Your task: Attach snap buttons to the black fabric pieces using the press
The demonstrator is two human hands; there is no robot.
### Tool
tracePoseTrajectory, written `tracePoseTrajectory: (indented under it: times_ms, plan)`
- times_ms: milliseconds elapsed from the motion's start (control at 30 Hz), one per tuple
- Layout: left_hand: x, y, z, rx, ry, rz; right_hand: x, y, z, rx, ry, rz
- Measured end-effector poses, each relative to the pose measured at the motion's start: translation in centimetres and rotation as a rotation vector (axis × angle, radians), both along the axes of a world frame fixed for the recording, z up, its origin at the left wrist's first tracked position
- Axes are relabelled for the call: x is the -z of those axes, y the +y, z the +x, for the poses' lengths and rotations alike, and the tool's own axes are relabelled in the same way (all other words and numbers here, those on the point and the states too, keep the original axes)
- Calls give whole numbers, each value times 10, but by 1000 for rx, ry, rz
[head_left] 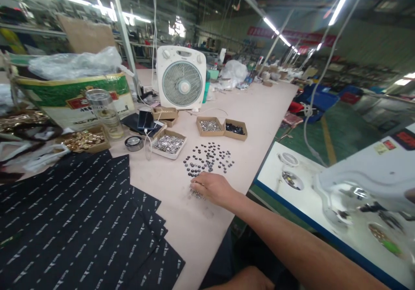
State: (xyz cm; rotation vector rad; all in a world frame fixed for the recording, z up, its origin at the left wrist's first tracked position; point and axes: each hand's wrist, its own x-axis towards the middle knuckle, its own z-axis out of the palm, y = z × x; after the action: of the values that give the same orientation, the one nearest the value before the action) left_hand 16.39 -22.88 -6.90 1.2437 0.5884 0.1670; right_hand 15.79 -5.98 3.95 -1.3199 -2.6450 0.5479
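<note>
My right hand [212, 188] reaches over the table with its fingers bent and thumb close to them, resting on a small pile of silver metal fasteners [194, 192]. What sits between its fingertips is too small to make out. Just beyond the hand, many dark round caps [209, 158] lie spread on the pink table. At the bottom edge shows part of my left hand [249, 279], low by my lap, its fingers hidden. To the left lies a stack of black printed fabric pieces [97, 225].
Small boxes hold silver fasteners [168, 145], more metal bits [209, 126] and black pieces [235, 129]. A box fan [183, 78], phone [145, 120], glass jar [105, 115] and tape roll [134, 143] stand behind. A white sewing machine [372, 182] is at right.
</note>
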Motion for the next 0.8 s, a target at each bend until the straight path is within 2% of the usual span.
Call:
tracePoseTrajectory:
  times_ms: [133, 267, 433, 600, 700, 800]
  plan:
    - [10, 0, 10, 6, 39, 62, 2, -7, 3, -8, 26, 13]
    - [15, -3, 8, 10, 51, 104, 10, -6, 5, -21, 150, -31]
    - [12, -3, 8, 16, 37, 129, 17, -2, 8, 81, 258, -98]
    - [6, -7, -2, -6, 4, 127, 12, -5, 13, 116, 268, -121]
    - [6, -10, -7, -9, -1, 118, 10, -7, 20, 156, 298, -231]
    - [8, -11, -6, 5, 11, 104, 10, -8, 28, 277, 368, -382]
